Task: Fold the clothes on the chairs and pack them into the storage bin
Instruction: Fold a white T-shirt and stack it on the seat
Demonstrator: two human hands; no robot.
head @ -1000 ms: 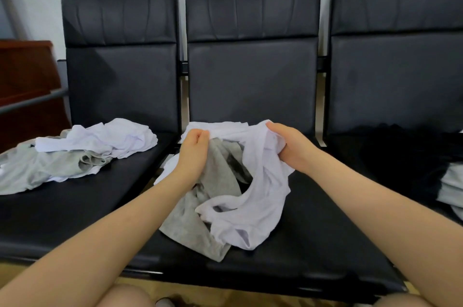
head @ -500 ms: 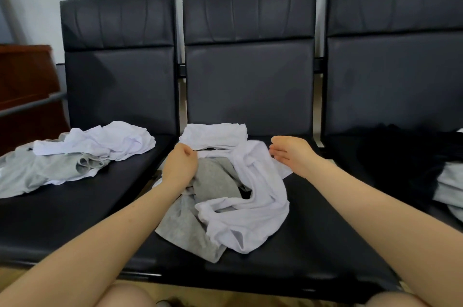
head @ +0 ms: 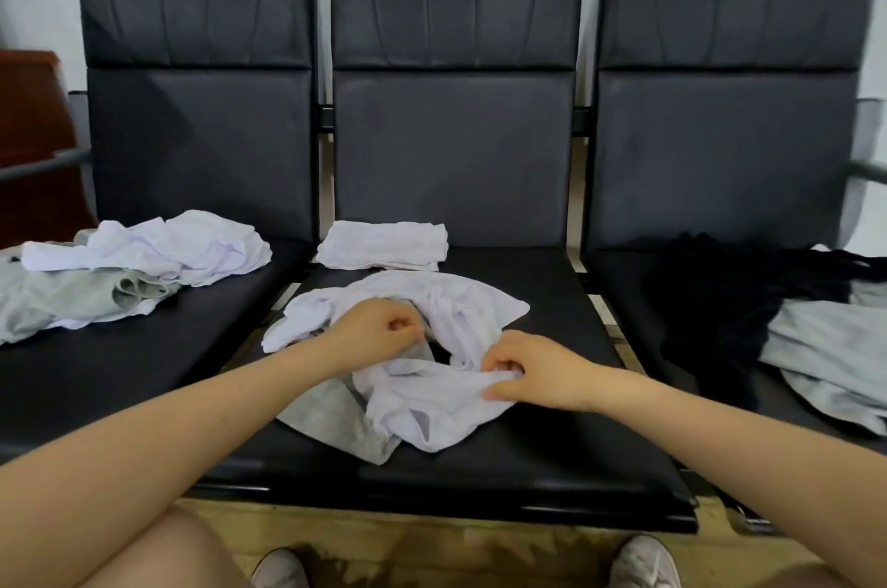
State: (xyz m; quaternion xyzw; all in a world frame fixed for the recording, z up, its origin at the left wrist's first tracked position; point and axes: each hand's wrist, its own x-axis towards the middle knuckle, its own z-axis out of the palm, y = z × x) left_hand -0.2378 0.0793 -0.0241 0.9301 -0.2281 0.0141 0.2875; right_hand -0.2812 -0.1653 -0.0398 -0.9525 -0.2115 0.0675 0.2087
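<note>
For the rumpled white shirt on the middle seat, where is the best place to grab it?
Probably along the bunched near edge of the white shirt, from the front, where the right hand already pinches it. That edge lies free over the gray garment, so it should lift off alone.

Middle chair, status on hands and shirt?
Both hands, left hand and right hand, gripping white shirt. Unfolded, tangled over grey garment. Folded white piece behind.

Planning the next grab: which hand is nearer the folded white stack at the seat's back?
Left. The left hand sits just in front of the folded white stack; the right hand is farther forward and right.
</note>
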